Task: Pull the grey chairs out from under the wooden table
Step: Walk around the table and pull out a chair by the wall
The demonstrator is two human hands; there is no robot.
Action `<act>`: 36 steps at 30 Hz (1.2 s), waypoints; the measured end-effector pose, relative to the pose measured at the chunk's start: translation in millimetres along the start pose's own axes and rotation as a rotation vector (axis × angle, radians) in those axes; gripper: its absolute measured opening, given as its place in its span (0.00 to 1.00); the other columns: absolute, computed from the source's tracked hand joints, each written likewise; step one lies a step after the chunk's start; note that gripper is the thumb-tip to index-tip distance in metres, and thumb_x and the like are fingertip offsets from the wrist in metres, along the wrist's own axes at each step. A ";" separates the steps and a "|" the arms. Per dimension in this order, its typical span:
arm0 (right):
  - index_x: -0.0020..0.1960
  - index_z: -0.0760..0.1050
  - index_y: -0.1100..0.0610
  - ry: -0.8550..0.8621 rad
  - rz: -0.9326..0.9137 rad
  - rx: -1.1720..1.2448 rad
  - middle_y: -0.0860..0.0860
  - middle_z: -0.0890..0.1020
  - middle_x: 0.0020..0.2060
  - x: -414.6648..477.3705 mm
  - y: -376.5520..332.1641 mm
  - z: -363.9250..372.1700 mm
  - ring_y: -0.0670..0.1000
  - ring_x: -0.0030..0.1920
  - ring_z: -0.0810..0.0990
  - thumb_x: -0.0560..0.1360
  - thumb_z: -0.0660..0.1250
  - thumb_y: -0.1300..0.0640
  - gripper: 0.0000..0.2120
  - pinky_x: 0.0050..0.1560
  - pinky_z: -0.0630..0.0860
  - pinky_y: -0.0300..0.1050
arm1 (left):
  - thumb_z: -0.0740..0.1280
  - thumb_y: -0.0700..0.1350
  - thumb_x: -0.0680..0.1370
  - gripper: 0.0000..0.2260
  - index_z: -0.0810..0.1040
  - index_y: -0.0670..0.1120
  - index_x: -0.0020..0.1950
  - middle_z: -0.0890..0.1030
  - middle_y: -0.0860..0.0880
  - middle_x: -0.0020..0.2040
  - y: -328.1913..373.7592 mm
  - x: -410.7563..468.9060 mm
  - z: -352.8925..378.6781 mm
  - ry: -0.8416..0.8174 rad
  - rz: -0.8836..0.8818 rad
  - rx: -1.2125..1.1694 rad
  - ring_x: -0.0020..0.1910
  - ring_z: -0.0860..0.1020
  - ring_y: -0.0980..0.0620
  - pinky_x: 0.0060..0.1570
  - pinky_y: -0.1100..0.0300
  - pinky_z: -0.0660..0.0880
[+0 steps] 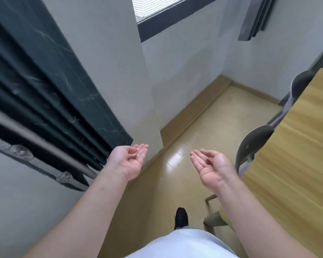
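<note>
The wooden table [296, 146] fills the right side of the view. A grey chair [252, 144] stands tucked against its near edge, with only the rounded backrest and pale legs showing. A second grey chair [300, 84] is tucked in farther back. My left hand [130, 161] is held out palm up with fingers loosely curled, holding nothing, well left of the chairs. Just left of the near chair's backrest, my right hand [211, 166] is also palm up and empty, not touching it.
A dark green curtain [50, 86] hangs along the grey wall [108, 62] at left, with a window [157, 8] above. A strip of tan floor [213, 118] runs between wall and table. My black shoe [181, 217] is on the floor below.
</note>
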State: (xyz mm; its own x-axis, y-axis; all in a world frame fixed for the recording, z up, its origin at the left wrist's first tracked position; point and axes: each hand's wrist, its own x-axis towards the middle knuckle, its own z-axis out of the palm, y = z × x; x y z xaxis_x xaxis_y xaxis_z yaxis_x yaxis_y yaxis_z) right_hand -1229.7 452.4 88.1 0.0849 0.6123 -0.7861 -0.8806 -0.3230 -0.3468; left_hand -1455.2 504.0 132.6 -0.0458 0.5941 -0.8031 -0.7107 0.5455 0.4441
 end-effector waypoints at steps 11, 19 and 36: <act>0.57 0.74 0.69 0.030 -0.145 0.150 0.65 0.81 0.53 97.3 -125.4 106.8 0.60 0.50 0.83 0.80 0.60 0.68 0.08 0.43 0.83 0.54 | 0.50 0.27 0.77 0.18 0.71 0.33 0.64 0.77 0.36 0.58 63.1 111.3 205.9 -0.125 -0.089 0.165 0.64 0.77 0.39 0.60 0.52 0.76; 0.52 0.73 0.68 0.233 -0.335 0.355 0.65 0.77 0.63 168.1 -212.2 146.2 0.62 0.58 0.79 0.81 0.57 0.68 0.07 0.58 0.77 0.52 | 0.51 0.27 0.77 0.19 0.72 0.33 0.64 0.79 0.37 0.58 64.4 219.0 375.8 -0.259 -0.288 0.438 0.57 0.80 0.39 0.57 0.53 0.78; 0.56 0.73 0.69 0.440 -0.675 0.902 0.66 0.79 0.60 242.1 -388.0 112.9 0.62 0.62 0.79 0.81 0.57 0.68 0.08 0.64 0.76 0.53 | 0.51 0.28 0.78 0.19 0.72 0.33 0.65 0.79 0.37 0.61 -85.0 278.8 659.4 -0.547 -0.537 0.988 0.59 0.80 0.39 0.61 0.53 0.77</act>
State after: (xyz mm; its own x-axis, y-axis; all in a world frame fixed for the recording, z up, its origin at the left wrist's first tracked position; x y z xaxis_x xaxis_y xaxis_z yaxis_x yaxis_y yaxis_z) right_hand -920.2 807.4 90.1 0.6497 0.1087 -0.7524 -0.5915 0.6940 -0.4104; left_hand -944.7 1013.1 132.8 0.5523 0.1980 -0.8098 0.2919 0.8640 0.4103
